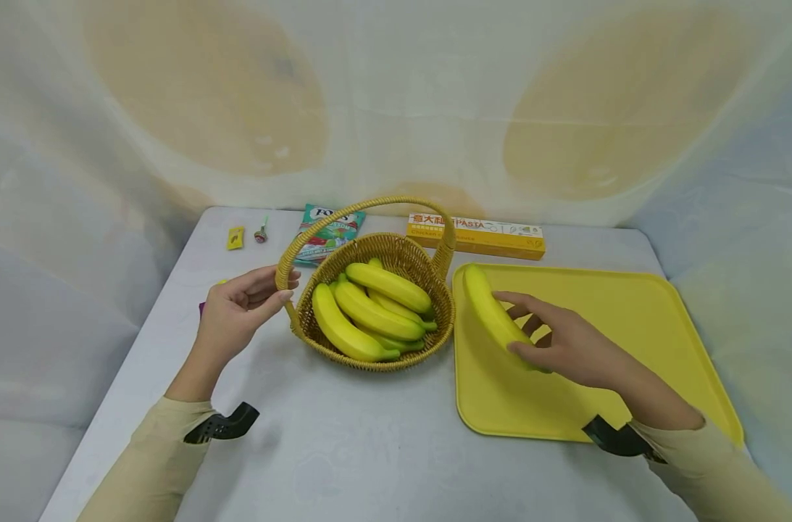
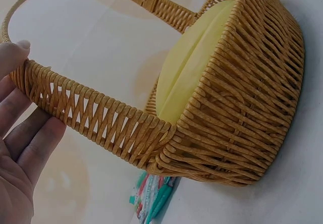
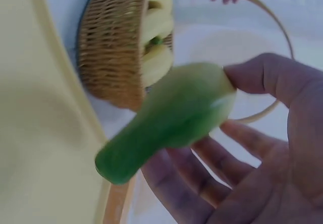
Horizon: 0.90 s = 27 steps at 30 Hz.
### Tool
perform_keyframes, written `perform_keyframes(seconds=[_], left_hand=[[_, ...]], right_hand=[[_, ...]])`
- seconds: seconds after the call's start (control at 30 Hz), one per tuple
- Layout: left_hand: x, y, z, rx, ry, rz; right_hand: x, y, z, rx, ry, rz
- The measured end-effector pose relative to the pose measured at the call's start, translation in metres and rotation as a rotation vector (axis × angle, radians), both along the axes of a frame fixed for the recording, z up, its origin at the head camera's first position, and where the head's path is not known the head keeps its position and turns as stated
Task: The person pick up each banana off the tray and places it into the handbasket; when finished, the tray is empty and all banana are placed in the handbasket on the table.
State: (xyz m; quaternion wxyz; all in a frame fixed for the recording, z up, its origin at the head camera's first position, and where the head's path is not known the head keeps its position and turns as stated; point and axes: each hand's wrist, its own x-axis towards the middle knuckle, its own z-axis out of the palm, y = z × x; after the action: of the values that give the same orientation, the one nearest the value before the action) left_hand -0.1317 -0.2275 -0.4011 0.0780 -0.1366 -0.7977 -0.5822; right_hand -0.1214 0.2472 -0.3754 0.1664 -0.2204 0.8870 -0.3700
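Observation:
A woven wicker basket (image 1: 376, 359) with a tall hoop handle (image 1: 369, 206) stands mid-table and holds several yellow bananas (image 1: 369, 312). My left hand (image 1: 274, 290) grips the handle near its left foot; in the left wrist view the thumb and fingers (image 2: 20, 133) wrap the handle (image 2: 91, 113) beside the basket wall (image 2: 242, 108). My right hand (image 1: 522, 330) holds one banana (image 1: 490, 308) between thumb and fingers, low over the left part of a yellow tray (image 1: 630, 319). In the right wrist view that banana (image 3: 171, 118) lies across my fingers (image 3: 202, 183), and its stem end looks green.
At the table's back edge lie a yellow pasta box (image 1: 477, 233), a green-white sweets bag (image 1: 327, 230), a small yellow packet (image 1: 235, 237) and a tiny object (image 1: 261, 233). A grey table (image 1: 343, 435) stretches in front. Pale cloth drapes behind and on both sides.

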Motion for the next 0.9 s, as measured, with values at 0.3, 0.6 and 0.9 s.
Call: perform_keyframes(seconds=[0.3,0.6,0.9], left_hand=[[0.0,0.0,0.0,-0.002,-0.006,0.007],[0.001,0.0,0.0,-0.003,-0.017,0.012],[0.001,0.0,0.001,-0.004,-0.014,0.007]], right_hand=[[-0.007,-0.019,0.003,-0.063,0.005,0.132],[-0.039,-0.068,-0.003,-0.102,0.025,0.126],[-0.067,-0.114,-0.015,-0.044,0.076,0.09]])
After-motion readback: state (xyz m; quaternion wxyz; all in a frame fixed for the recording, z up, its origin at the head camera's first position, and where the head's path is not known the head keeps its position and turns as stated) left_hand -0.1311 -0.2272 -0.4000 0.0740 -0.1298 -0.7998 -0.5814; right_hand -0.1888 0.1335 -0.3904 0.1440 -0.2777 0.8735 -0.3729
